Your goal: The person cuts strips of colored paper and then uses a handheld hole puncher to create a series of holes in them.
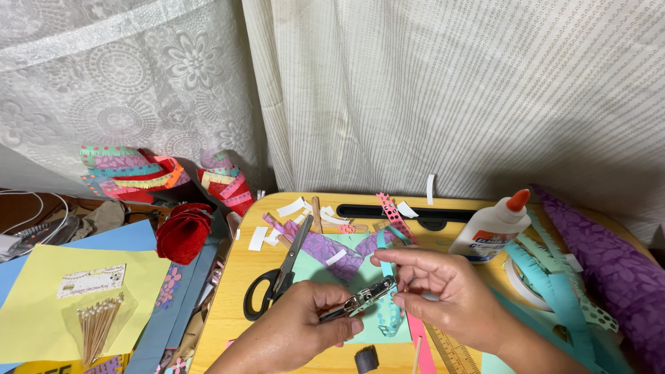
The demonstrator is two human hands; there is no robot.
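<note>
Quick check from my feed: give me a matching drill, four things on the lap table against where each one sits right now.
Things:
1. scissors
2. glue bottle
3. hole punch
4. teal strip

Places:
A. in the left hand
B. standing near the table's right edge
C. pinched by the right hand, fed into the punch
D. lying flat left of the hands

Pairs: 1-D, 2-B, 3-A, 4-C

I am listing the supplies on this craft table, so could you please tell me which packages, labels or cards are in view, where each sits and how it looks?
Glue bottle: right rear of the wooden table, tilted, white with orange cap and a blue and orange label.
Small card: left, on yellow paper, white rectangle with fine print.
Clear packet of pins: just below that card.
</note>
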